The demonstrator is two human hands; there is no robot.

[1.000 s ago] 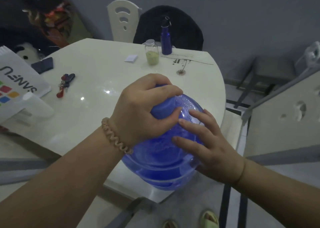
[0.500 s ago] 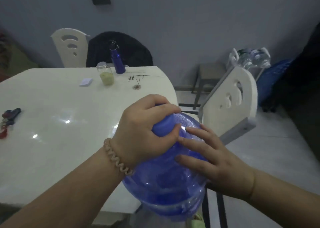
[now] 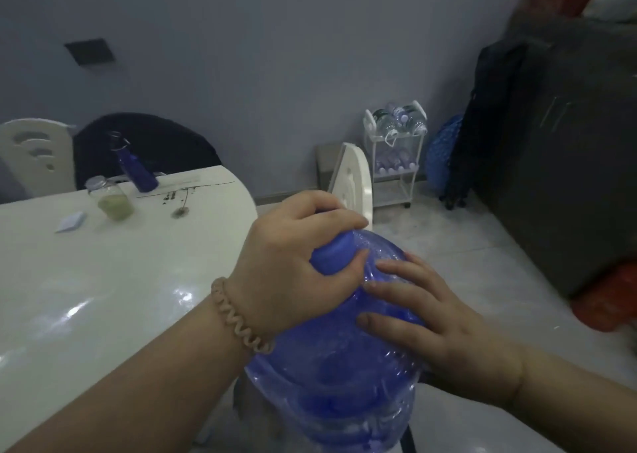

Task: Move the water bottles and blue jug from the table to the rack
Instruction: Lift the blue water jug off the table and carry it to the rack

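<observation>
The big translucent blue jug (image 3: 331, 377) hangs off the table's right edge, over the floor. My left hand (image 3: 293, 263) grips its capped neck from above. My right hand (image 3: 427, 321) presses flat against the jug's shoulder with straight fingers. The white rack (image 3: 396, 163) stands by the far wall, with clear water bottles (image 3: 400, 121) lying on its top shelf and more on the shelf below. A dark blue bottle (image 3: 136, 166) stands at the far edge of the white table (image 3: 103, 273).
A jar with greenish contents (image 3: 110, 197) and a small white pad (image 3: 70, 221) sit on the table. A white chair (image 3: 355, 180) stands between the table and the rack. A dark cabinet (image 3: 565, 149) fills the right side, with a blue bag (image 3: 443, 149) beside the rack.
The jug has come off the table and moved right with both hands on it. The view has swung right, bringing the rack and cabinet into sight.
</observation>
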